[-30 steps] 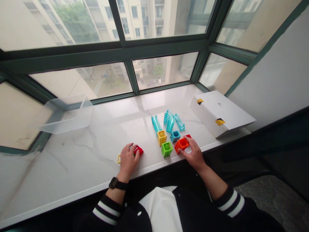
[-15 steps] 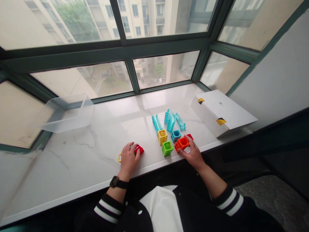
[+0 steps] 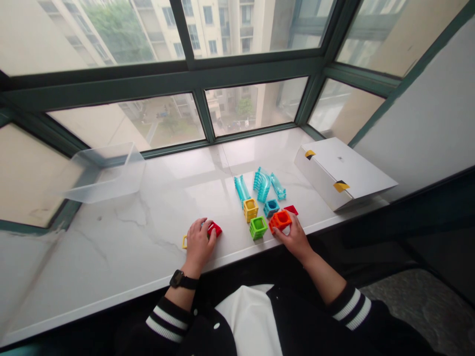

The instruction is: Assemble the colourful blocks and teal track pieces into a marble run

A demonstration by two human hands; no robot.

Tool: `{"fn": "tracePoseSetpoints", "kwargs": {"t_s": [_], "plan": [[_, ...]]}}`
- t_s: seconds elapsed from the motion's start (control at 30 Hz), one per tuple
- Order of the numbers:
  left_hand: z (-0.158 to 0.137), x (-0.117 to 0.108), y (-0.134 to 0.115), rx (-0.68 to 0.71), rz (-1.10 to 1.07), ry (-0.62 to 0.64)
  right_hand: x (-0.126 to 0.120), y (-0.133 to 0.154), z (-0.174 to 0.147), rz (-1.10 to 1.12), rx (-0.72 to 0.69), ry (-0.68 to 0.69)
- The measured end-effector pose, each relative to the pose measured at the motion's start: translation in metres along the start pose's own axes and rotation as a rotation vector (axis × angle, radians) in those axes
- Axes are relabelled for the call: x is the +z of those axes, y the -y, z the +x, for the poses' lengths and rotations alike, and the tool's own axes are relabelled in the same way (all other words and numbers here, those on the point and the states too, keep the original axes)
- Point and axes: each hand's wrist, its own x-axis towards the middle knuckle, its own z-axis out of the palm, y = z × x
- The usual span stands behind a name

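My left hand (image 3: 199, 242) lies curved over a cluster of small toy blocks near the counter's front edge. A red block (image 3: 215, 229) shows between its thumb and fingers, and part of a yellow block (image 3: 184, 242) sticks out on its left side; the palm hides the rest. My right hand (image 3: 297, 240) grips an orange block (image 3: 280, 221) with a round hole, thumb in front and fingers behind. Just behind those fingers is a flat red piece (image 3: 291, 209). A green block (image 3: 258, 227), a yellow cube (image 3: 250, 210) and a blue cube (image 3: 271, 208) stand left of the orange one.
Clear turquoise track pieces (image 3: 262, 185) lie behind the cubes. At the back left stands a transparent plastic bin (image 3: 107, 185). A white box (image 3: 345, 170) with yellow-black tabs is at the right by the wall. Windows border the marble-patterned counter (image 3: 163, 183).
My right hand has drawn back slightly, and its fingers now bend closer round the orange block, baring more of the red piece. My left hand stays in place over its blocks.
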Motion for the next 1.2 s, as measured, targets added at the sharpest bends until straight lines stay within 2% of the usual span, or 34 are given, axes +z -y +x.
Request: {"fn": "tracePoseSetpoints", "kwargs": {"t_s": [0.43,1.2], "plan": [[0.0,-0.001,-0.001,0.003,0.0,0.002,0.012,-0.005,0.0,0.001,-0.009,-0.084],[-0.002,-0.002,-0.005,-0.012,0.012,-0.009,0.001,0.008,-0.001,0.011,0.107,-0.042]]}}
